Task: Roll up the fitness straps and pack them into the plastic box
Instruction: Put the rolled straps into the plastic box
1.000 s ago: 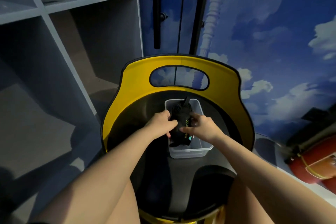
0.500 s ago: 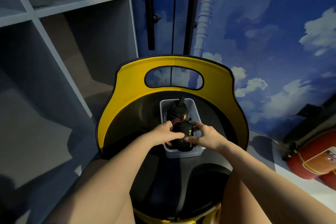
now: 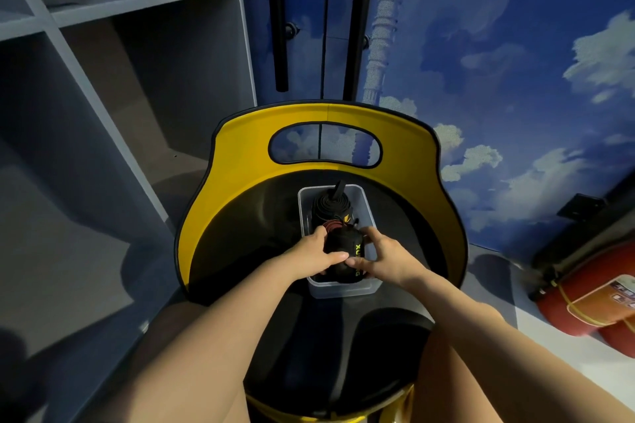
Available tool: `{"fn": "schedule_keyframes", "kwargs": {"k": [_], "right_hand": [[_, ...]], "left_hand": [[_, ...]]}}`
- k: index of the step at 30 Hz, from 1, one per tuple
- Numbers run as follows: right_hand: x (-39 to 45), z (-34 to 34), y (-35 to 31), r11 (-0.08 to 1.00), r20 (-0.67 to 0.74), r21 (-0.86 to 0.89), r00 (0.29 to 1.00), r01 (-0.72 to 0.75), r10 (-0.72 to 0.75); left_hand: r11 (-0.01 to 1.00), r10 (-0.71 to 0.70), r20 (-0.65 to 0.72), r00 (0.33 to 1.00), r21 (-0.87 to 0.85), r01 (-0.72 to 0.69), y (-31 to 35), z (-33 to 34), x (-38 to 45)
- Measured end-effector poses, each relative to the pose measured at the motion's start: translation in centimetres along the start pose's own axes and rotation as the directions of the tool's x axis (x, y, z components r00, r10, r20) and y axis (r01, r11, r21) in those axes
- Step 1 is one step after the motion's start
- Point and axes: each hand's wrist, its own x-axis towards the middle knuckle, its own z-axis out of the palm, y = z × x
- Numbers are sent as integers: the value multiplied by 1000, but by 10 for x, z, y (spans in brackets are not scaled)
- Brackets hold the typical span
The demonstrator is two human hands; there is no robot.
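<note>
Both hands close on the same rolled fitness strap [image 3: 344,256], a black bundle with yellow-green lettering, and the two-sided grip looks chosen to keep the coil from springing loose while it goes down into the clear plastic box [image 3: 370,287]. The left hand [image 3: 311,252] wraps the roll's left flank, thumb laid across its near face and fingers curled round the far side; the right hand [image 3: 385,256] mirrors it on the other flank, fingertips pinching the near lower edge just under the lettering. Neither hand is slack — each is curled tight to the fabric. The roll sits between the palms in the near half of the box, partly below the rim, though whether it touches the bottom cannot be told. Just beyond the grip, in the far half of the box, stands a second rolled strap [image 3: 331,208] with a loose tail [image 3: 338,189] poking up (probably why the near roll is being squeezed in beside it, not on top). Between the two rolls a bit of red cord or stitching shows. The box rests on the black seat of a yellow-backed chair [image 3: 240,161], which serves in place of a bench and puts it directly below the grip, within easy reach of both arms.
</note>
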Motion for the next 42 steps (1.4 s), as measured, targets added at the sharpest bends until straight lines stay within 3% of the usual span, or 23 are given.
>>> {"fn": "schedule_keyframes", "kwargs": {"k": [8,13,19,32,39,42], "right_hand": [[4,9,4,997,-80,-79,996,23,-30],[3,18,10,943,-54,-331,998,17,-36],[7,6,8,994,43,-92,997,-56,60],[19,19,5,975,66,-151,982,-163,175],[9,13,6,977,-28,-193,996,-87,83],[3,4,-7,956,-63,-294,998,-19,0]], "left_hand": [[994,-13,-62,998,109,20,3,7,7],[954,-33,-50,998,297,46,4,19,5],[988,-83,65,994,137,74,0,7,6],[939,-95,-72,993,324,114,8,28,15],[973,80,-150,985,227,-45,-4,15,-1],[952,157,-188,970,289,-98,-9,-5,-12]]}}
